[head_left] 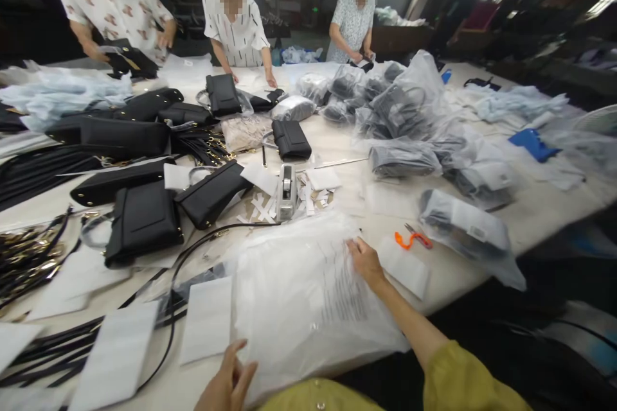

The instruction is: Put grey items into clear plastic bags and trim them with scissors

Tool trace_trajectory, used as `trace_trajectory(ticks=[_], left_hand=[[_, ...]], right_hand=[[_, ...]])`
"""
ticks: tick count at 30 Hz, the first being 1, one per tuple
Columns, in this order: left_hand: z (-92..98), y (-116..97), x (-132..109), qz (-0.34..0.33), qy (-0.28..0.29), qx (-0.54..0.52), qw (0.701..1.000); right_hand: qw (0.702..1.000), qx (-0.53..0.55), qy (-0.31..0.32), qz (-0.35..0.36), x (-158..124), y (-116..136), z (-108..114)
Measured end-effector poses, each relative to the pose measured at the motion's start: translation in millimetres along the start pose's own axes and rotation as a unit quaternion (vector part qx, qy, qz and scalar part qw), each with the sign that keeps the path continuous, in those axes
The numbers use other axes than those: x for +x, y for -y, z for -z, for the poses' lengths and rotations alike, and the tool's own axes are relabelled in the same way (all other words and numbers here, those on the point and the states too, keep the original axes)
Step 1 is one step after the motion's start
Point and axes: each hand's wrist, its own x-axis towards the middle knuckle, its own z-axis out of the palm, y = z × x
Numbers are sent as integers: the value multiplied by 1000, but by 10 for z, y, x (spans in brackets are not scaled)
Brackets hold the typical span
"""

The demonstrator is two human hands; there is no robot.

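Observation:
A large white plastic bag (303, 295) with printed text lies flat on the table in front of me. My right hand (366, 262) rests on its far right corner, fingers pinching the edge. My left hand (226, 382) hovers at the bag's near left corner, fingers apart, holding nothing. A black strap (193, 257) curves out from under the bag's left side. White foam sheets (207, 318) lie just left of the bag.
Black handbags (142, 221) and straps fill the left side. A tape dispenser (286, 191) stands beyond the bag, orange snips (412, 239) to its right. Bagged handbags (405, 115) pile at the right. Three people work at the table's far edge.

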Motion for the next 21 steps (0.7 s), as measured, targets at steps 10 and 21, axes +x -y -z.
trace_trajectory(ticks=[10,21], left_hand=[[-348,-1178,605,-440,-122,240,856],[-754,-665,950,-508,-81,313,798]], right_hand=[[990,-98,20,96,-6,316,80],[903,-225,67,361,-848,710,-719]])
